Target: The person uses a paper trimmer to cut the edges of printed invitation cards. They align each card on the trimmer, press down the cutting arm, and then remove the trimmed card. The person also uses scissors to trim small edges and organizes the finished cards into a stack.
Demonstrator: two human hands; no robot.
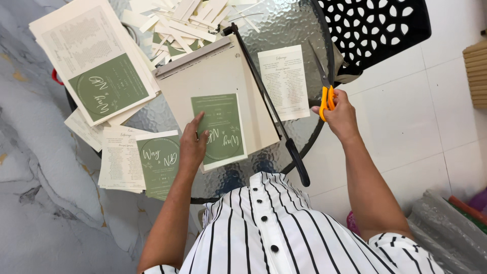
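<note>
While my right hand (340,114) grips orange scissors (324,89) with hidden blades, my flat, open left hand (193,147) presses a green card (220,127) near the trimmer (213,76) edge.

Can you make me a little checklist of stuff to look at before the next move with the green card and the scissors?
1. Left hand rests on the green card: ok, its fingers lie on the card's left edge.
2. Card lies flat on the cutter board: ok.
3. Cutter arm is down, not raised: ok, it lies along the board's right edge.
4. Right hand grips the scissors: ok, the orange handles are in its fingers.
5. Scissor blades are shut: cannot tell, they are too thin to see well.
6. Scissors are away from the left hand: ok, they are off at the table's right rim.
</note>
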